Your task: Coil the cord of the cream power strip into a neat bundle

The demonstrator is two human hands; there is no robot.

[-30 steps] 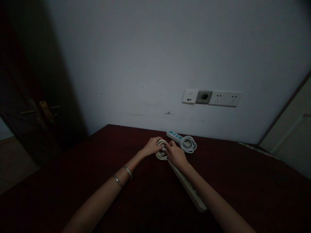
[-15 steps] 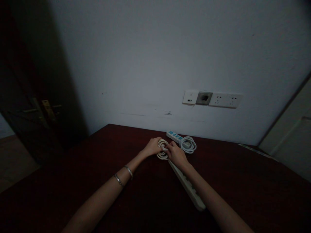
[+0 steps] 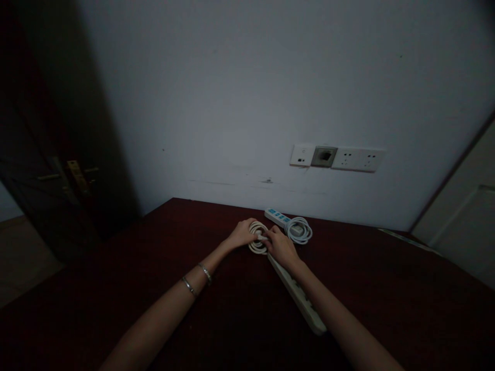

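Dark table (image 3: 386,281) | hands (image 3: 243,233) gripping coiled cord (image 3: 257,251) | white strip (image 3: 276,215) near back edge (image 3: 216,204)

Socket plates (image 3: 337,157) on scuffed wall (image 3: 228,108); brass lock (image 3: 78,176) on dark door (image 3: 50,216).

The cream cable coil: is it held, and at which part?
The left hand grips the cream coil at its left side; the right hand seems to grip the white plug inside.

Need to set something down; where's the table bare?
Bare tabletop: left of the left arm, between it and the cream power strip, and right of the right arm and white coil. Crowded: back centre, left hand, right hand, cream coil and blue-marked strip.
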